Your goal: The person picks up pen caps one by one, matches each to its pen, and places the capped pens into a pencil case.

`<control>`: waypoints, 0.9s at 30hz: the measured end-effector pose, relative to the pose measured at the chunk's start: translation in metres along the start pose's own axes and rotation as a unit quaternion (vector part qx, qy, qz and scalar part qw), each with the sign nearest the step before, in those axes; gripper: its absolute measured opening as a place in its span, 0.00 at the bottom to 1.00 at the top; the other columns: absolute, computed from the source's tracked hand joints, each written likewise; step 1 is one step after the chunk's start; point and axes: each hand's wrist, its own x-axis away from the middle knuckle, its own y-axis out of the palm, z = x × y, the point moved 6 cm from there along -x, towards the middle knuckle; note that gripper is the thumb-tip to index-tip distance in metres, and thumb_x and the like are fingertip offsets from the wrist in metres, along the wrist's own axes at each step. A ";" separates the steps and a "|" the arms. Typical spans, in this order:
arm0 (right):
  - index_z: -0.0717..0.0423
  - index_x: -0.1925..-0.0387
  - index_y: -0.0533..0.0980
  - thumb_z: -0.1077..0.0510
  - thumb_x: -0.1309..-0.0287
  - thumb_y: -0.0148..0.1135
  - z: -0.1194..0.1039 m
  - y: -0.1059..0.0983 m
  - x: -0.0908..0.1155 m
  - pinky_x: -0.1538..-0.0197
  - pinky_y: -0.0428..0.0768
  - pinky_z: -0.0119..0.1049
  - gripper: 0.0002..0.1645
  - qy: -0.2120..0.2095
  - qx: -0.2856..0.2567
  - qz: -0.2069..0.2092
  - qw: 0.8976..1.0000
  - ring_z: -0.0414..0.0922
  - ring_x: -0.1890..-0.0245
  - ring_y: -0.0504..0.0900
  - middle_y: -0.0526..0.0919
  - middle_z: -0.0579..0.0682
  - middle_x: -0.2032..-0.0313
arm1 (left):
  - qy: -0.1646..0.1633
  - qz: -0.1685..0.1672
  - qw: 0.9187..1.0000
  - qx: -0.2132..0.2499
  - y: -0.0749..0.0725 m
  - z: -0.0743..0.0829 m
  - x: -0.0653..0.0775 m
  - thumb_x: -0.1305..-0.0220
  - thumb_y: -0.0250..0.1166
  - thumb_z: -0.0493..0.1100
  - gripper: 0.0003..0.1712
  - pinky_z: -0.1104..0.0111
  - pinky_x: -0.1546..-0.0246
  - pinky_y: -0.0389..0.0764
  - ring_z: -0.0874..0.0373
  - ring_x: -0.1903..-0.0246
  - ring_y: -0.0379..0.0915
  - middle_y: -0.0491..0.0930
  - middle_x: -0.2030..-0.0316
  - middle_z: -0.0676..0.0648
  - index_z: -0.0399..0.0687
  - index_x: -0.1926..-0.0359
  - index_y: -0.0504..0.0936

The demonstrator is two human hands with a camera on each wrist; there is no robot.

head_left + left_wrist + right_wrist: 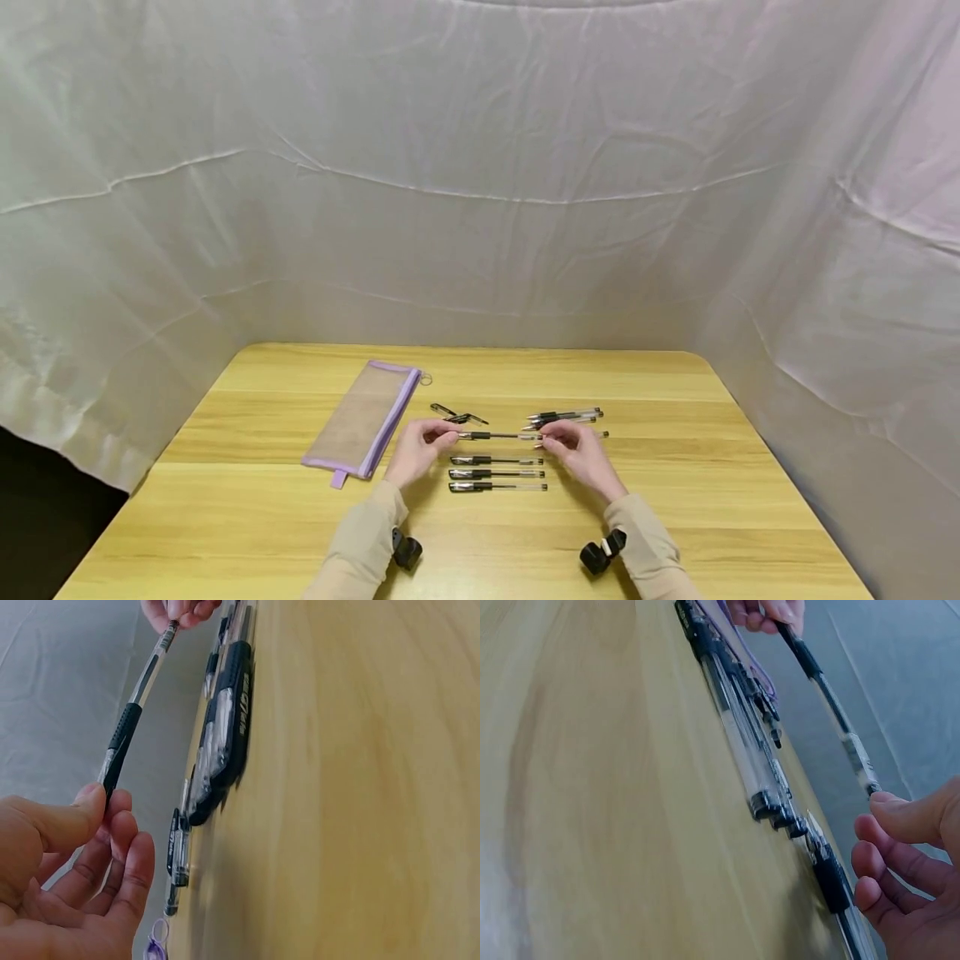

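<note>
A clear gel pen (504, 436) with a black cap is held level above the table between both hands. My left hand (415, 454) pinches its capped end between thumb and forefinger, the other fingers loosely bent, as the left wrist view shows. At the opposite end, my right hand (922, 862) pinches the pen's tail between thumb and fingers. Three capped pens (497, 474) lie in parallel just below it, nearer the body. Behind the right hand lie several uncapped pens (562, 414), partly hidden by its fingers. Loose black pen caps (474, 419) sit beyond the left hand.
A mesh zip pouch (356, 421) with purple edging lies flat left of the left hand, its metal ring at the far corner. All of it rests on a wooden table (675, 500). Pale cloth curtains (487, 250) hang behind and at both sides.
</note>
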 end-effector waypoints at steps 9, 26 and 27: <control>0.62 0.57 0.85 0.66 0.41 0.66 -0.003 0.001 0.001 0.64 0.77 0.26 0.10 -0.038 0.058 -0.017 0.997 0.36 0.68 0.77 0.88 0.55 0.63 | -0.011 -0.002 1.000 -0.004 0.001 -0.005 0.000 0.37 0.68 0.33 0.06 0.75 0.64 0.77 0.60 0.66 0.79 0.88 0.62 0.40 0.38 0.60 0.88; 0.54 0.68 0.86 0.68 0.43 0.68 0.002 0.008 -0.002 0.59 0.79 0.31 0.07 -0.050 0.160 -0.003 0.986 0.39 0.66 0.81 0.89 0.49 0.65 | -0.018 -0.003 0.998 -0.063 0.009 -0.010 -0.009 0.36 0.68 0.36 0.06 0.68 0.58 0.81 0.55 0.61 0.82 0.89 0.58 0.40 0.40 0.60 0.89; 0.54 0.68 0.86 0.67 0.42 0.67 0.002 0.009 -0.002 0.58 0.80 0.32 0.06 -0.051 0.167 -0.004 0.985 0.39 0.65 0.82 0.89 0.49 0.65 | -0.020 -0.003 0.997 -0.069 0.009 -0.011 -0.009 0.36 0.68 0.36 0.06 0.67 0.57 0.81 0.54 0.60 0.83 0.89 0.58 0.40 0.40 0.59 0.90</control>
